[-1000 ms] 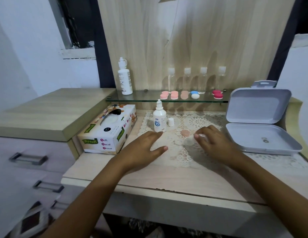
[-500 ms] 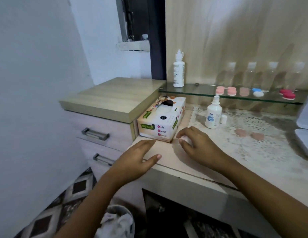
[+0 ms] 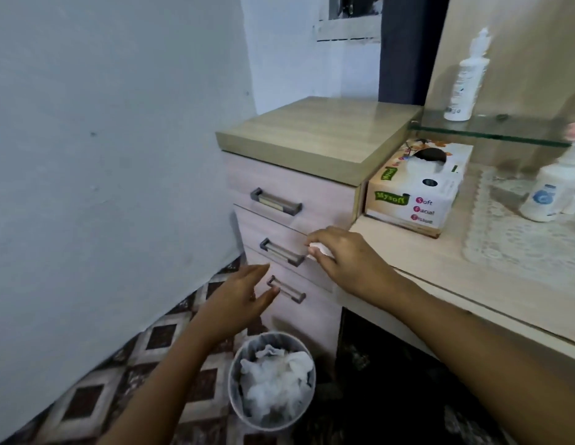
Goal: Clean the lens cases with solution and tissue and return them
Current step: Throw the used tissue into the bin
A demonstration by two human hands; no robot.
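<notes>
White tissues [image 3: 275,379] (crumpled) in bin [image 3: 234,400]

— What sort of place is this?
— A home, at a dressing-table corner: a drawer unit [image 3: 312,194], a glass shelf [image 3: 491,136], a tissue box [image 3: 417,194], a lace mat [image 3: 520,239], and a small bin [image 3: 238,409] on patterned floor tiles [image 3: 97,393].

Only the person's arms showed. The left hand [image 3: 244,297] and the right hand [image 3: 347,255] were bare, and so were the left forearm [image 3: 170,374] and the right forearm [image 3: 456,319], uncovered down to the lower edge of the view (the right one looked much broader there, being close to the wide-angle camera). The wrists were slender and the fingers [image 3: 259,272] long. Nails and finer marks were too blurred to tell.
</notes>
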